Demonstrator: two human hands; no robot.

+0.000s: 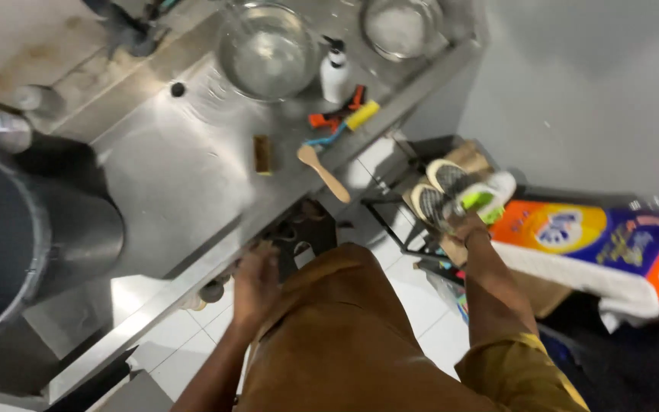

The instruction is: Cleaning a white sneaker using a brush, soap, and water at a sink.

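The left hand (255, 284) sits low at centre frame, back of the hand up, fingers curled downward, its bare forearm running down to the bottom edge. The right hand (468, 221) reaches out at right of centre, arm nearly straight, its grip closed, a mustard sleeve bunched at the elbow.

Grey-and-white shoes (440, 191) with green trim, orange-and-blue package (596, 244), mustard-brown clothing (345, 336), silvery steel counter (184, 168).
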